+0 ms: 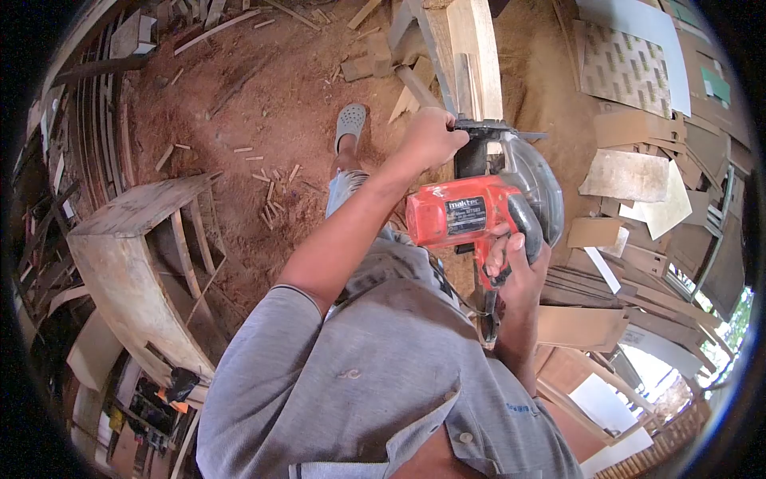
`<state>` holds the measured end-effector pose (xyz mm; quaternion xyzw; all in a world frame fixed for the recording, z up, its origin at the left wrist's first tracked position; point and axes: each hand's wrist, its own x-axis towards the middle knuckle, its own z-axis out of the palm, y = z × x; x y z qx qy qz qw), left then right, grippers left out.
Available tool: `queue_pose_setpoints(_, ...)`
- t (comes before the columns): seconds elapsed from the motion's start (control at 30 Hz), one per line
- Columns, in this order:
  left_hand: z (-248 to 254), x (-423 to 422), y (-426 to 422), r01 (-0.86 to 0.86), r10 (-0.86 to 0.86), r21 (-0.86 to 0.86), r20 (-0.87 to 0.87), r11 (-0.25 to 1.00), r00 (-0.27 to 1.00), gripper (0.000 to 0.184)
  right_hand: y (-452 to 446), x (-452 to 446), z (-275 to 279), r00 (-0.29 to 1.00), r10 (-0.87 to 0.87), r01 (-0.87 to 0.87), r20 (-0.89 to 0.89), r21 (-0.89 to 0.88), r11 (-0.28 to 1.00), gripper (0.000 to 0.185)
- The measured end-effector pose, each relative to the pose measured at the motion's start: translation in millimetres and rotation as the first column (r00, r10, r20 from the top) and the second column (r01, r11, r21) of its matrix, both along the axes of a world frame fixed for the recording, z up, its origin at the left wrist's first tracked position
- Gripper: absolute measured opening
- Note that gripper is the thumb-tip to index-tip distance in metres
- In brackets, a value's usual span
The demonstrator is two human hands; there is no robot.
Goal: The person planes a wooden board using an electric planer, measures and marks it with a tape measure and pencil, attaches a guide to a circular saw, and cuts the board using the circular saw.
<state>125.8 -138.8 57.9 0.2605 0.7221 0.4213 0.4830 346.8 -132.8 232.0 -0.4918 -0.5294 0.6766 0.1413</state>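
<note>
A red and black circular saw (459, 211) rests on a long pale wooden board (476, 48) that runs away from the body. My right hand (519, 267) is wrapped round the saw's rear handle. At the front edge of the saw's base, my left hand (435, 137) is closed on a small part there, with thumb and fingers pressed together. The clear-edged blade guard (538, 188) is on the right side of the saw. The blade itself cannot be made out. A dark cord hangs below the handle.
An old wooden cabinet frame (120, 263) stands at the left. Wood offcuts (271, 188) lie scattered on the reddish dirt floor (263, 88). Stacked boards and sheets (626, 176) fill the right side. A foot in a grey clog (351, 120) is ahead of the body.
</note>
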Motion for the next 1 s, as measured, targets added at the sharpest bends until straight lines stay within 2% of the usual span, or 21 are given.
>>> queue_pose_setpoints(0.07,-11,4,1,-0.016,0.016,0.031,0.015,0.999,1.0,0.027,-1,0,1,1.0,-0.012,0.012,-0.003,-0.011,1.0,0.034)
queue_pose_setpoints(0.2,0,-1,-2,-0.039,0.037,0.057,0.05,0.998,0.998,0.029,0,0,-1,1.0,-0.01,0.01,-0.008,-0.001,1.0,0.035)
queue_pose_setpoints(0.3,-1,-4,-4,-0.051,0.043,0.046,0.165,0.998,0.985,0.028,-2,1,-1,1.0,-0.025,0.025,0.0,-0.014,1.0,0.034)
queue_pose_setpoints(0.4,-3,-3,-4,-0.066,0.056,0.08,0.116,0.995,0.992,0.026,-2,-1,-2,1.0,-0.019,0.019,-0.011,-0.012,1.0,0.035)
queue_pose_setpoints(0.5,7,-9,-4,-0.007,0.006,0.005,0.162,1.0,0.987,0.024,-4,-3,0,1.0,-0.016,0.016,0.014,0.004,1.0,0.036)
queue_pose_setpoints(0.67,-21,0,-3,-0.025,0.018,0.052,0.137,0.998,0.99,0.025,0,0,0,1.0,-0.008,0.008,0.018,-0.023,1.0,0.037)
queue_pose_setpoints(0.8,5,-8,-3,-0.015,0.017,-0.01,0.196,1.0,0.98,0.026,-1,-10,9,0.998,-0.004,0.004,0.062,0.002,1.0,0.037)
queue_pose_setpoints(1.0,-1,-10,1,0.049,-0.049,0.034,0.013,0.998,0.999,0.027,-4,-6,1,1.0,-0.004,0.004,0.016,0.004,1.0,0.038)
